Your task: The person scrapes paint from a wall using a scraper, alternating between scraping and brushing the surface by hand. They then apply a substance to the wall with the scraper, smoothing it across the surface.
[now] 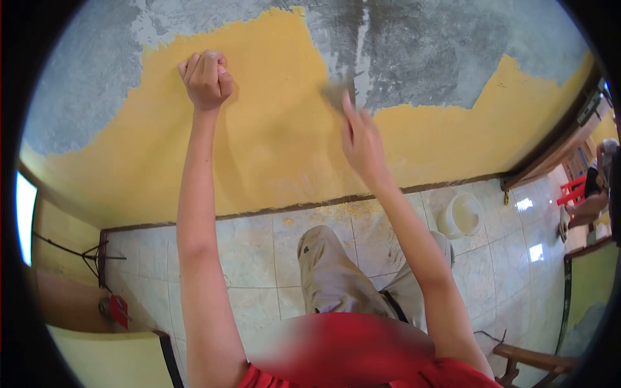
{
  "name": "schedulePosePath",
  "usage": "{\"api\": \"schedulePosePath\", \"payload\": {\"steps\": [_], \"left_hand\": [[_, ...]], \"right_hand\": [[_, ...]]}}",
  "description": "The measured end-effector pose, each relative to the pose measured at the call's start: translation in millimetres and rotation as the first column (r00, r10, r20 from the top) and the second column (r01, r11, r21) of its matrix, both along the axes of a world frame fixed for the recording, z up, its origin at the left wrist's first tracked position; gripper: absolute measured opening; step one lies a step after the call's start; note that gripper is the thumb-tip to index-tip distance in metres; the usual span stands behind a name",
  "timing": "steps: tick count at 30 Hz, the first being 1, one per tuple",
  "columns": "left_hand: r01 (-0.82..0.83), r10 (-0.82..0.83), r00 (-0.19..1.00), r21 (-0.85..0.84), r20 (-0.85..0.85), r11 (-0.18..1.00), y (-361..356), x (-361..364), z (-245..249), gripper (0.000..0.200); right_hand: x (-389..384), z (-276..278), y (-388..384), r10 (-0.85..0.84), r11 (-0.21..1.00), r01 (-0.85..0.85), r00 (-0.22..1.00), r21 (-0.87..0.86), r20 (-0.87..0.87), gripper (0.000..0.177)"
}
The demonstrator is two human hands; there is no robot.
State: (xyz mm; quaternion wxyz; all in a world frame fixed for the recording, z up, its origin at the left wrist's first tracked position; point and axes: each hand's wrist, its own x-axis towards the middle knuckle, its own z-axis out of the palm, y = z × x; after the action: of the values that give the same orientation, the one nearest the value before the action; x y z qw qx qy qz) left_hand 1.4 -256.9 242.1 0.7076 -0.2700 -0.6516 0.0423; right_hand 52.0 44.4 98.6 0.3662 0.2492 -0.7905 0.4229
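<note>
My left hand (207,81) is closed in a fist against the yellow painted wall (265,116), and nothing shows between its fingers. In my right hand (363,142) is a scraper, its index finger stretched along the tool. The scraper's blade (337,95), smeared by motion, lies at the border between the yellow paint and the bare grey plaster (427,58). A pale streak (362,52) runs down the plaster just above the blade. Jagged paint edges spread to both sides of my hands.
Paint flakes (352,210) litter the tiled floor (249,255) at the wall's foot. A white bucket (460,216) stands right of my knees. A black stand (94,255) is at left, a wooden chair (537,357) at lower right. Another person (596,187) sits far right.
</note>
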Motion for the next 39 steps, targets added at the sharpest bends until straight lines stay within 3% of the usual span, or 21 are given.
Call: {"api": "schedulePosePath", "payload": {"steps": [1,3,6,7,11,12,14,15,20,23,26,27,28,30,32,33,34,35,36,37,39], "left_hand": [[0.021,-0.02,1.0,0.005,-0.007,1.0,-2.5,1.4,-0.9,0.022],[-0.016,0.015,0.995,0.002,0.101,1.0,-8.1,4.6,-4.6,0.025],[0.067,-0.067,0.998,0.04,-0.009,0.997,-0.1,0.1,0.0,0.032],[0.053,-0.053,0.999,0.033,-0.001,0.998,0.4,3.5,-4.0,0.032],[0.297,-0.483,0.81,0.475,0.334,0.828,20.5,25.6,-13.8,0.047],[0.282,-0.465,0.822,0.474,0.329,0.834,29.1,35.1,-15.9,0.047],[0.368,-0.609,0.702,0.544,0.37,0.754,45.4,51.2,-18.9,0.048],[0.358,-0.598,0.713,0.543,0.366,0.76,51.9,57.8,-19.3,0.048],[0.453,-0.793,0.488,0.67,0.366,0.588,72.7,77.3,-16.7,0.048],[0.49,-0.863,0.357,0.714,0.359,0.5,84.2,89.5,-11.5,0.047],[0.396,-0.832,0.257,0.731,0.492,0.555,98.0,106.6,-3.9,0.048],[0.361,-0.838,0.34,0.763,0.427,0.536,114.4,112.6,-9.3,0.038],[0.365,-0.841,0.331,0.764,0.428,0.532,116.1,115.2,-19.8,0.038],[0.258,-0.889,0.134,0.851,0.438,0.458,103.2,115.2,-61.3,0.024],[0.134,-0.933,-0.167,0.945,0.318,0.298,86.3,109.6,-142.3,0.016],[0.014,-0.963,-0.059,0.965,0.261,0.261,105.0,119.1,-177.6,0.017],[-0.043,-0.956,-0.069,0.957,0.284,0.288,108.2,122.3,-229.2,0.018],[-0.215,-0.975,-0.088,0.952,0.202,0.217,120.2,136.1,-272.5,0.017],[-0.317,-0.964,-0.059,0.911,0.258,0.264,131.9,152.3,-312.2,0.017],[-0.405,-0.908,-0.072,0.82,0.412,0.404,137.5,165.8,-360.0,0.018],[-0.491,-0.932,-0.086,0.799,0.353,0.348,157.9,206.9,-418.6,0.02]], "right_hand": [[22.1,-45.0,12.0,-0.046,0.99,0.011,0.966,0.139,0.254,0.052],[54.5,-140.5,47.4,-0.03,0.974,-0.086,0.868,0.21,0.496,0.043],[91.8,-154.2,90.9,0.013,0.944,-0.228,0.749,0.239,0.662,0.034],[95.5,-139.3,101.6,0.012,0.933,-0.256,0.726,0.253,0.688,0.033],[87.0,-61.7,125.7,0.034,0.9,-0.286,0.798,0.328,0.602,0.031],[82.7,-45.6,127.4,0.034,0.907,-0.298,0.757,0.298,0.652,0.03],[68.9,-34.2,127.8,0.043,0.905,-0.321,0.719,0.278,0.694,0.03],[62.9,-33.8,126.9,0.015,0.911,-0.302,0.705,0.281,0.709,0.028],[40.7,-84.0,122.6,0.021,0.94,-0.276,0.633,0.2,0.774,0.028],[42.2,-113.0,122.9,0.078,0.862,-0.413,0.68,0.293,0.729,0.029],[34.2,-130.1,117.8,0.106,0.826,-0.472,0.668,0.308,0.737,0.028],[38.1,-135.3,117.7,0.096,0.831,-0.467,0.656,0.303,0.749,0.028],[36.1,-136.8,114.9,0.066,0.823,-0.457,0.668,0.338,0.741,0.029],[35.9,-131.0,110.6,0.03,0.814,-0.439,0.686,0.38,0.727,0.03],[41.6,-117.9,110.0,-0.048,0.793,-0.413,0.691,0.448,0.722,0.037],[42.8,-115.2,109.9,-0.047,0.794,-0.414,0.688,0.446,0.724,0.037],[39.6,-111.4,108.9,-0.078,0.787,-0.382,0.717,0.485,0.692,0.039],[40.8,-110.7,110.4,-0.114,0.775,-0.353,0.737,0.524,0.666,0.042],[42.2,-112.6,112.3,-0.121,0.773,-0.358,0.728,0.524,0.675,0.042],[38.2,-112.6,113.2,-0.102,0.808,-0.316,0.755,0.496,0.647,0.044],[27.4,-106.4,114.1,-0.094,0.836,-0.272,0.784,0.476,0.614,0.045]]}}
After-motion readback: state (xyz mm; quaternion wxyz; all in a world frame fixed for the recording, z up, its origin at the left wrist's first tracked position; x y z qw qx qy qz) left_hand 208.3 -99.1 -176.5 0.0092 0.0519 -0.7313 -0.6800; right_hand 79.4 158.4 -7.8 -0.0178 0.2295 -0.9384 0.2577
